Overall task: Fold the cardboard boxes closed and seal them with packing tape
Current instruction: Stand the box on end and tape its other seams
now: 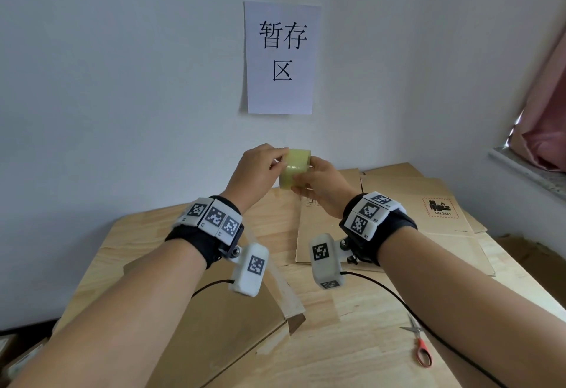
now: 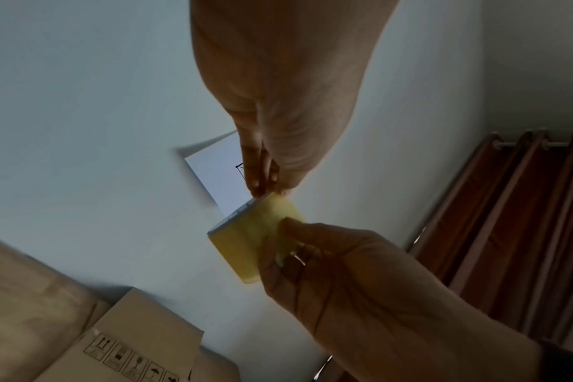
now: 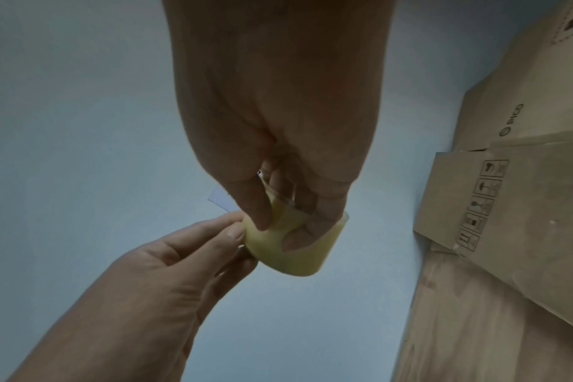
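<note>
Wall sign (image 1: 280,56) "暂存区"; box (image 1: 428,213) "UN 3481"

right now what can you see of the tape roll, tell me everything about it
The tape roll is a wide ring of pale yellowish, translucent packing tape with a hollow core. It is held up in the air in front of the wall, above the far part of the wooden table, touching nothing but the hands. The right hand grips it, with fingers hooked through the core in the right wrist view. The left hand pinches its upper edge with its fingertips. No loose strip is visibly pulled out.
</note>
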A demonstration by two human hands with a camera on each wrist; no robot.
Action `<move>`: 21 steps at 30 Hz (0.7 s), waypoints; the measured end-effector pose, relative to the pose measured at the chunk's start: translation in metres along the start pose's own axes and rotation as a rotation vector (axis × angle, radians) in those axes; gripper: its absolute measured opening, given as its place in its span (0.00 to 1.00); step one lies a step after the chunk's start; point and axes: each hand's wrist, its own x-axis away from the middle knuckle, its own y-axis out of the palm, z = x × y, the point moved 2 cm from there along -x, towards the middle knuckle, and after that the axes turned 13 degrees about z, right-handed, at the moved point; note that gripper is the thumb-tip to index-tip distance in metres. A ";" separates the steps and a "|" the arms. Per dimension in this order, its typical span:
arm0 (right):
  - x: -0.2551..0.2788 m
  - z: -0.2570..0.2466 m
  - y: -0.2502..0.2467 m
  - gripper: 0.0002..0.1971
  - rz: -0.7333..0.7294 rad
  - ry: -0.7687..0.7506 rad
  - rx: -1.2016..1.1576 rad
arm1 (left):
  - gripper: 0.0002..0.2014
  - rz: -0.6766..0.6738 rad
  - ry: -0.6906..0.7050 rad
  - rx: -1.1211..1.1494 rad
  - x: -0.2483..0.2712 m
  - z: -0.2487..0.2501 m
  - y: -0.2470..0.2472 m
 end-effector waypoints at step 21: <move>-0.013 -0.016 0.004 0.21 0.090 -0.168 0.359 | 0.04 0.229 -0.034 -0.008 -0.003 -0.002 0.007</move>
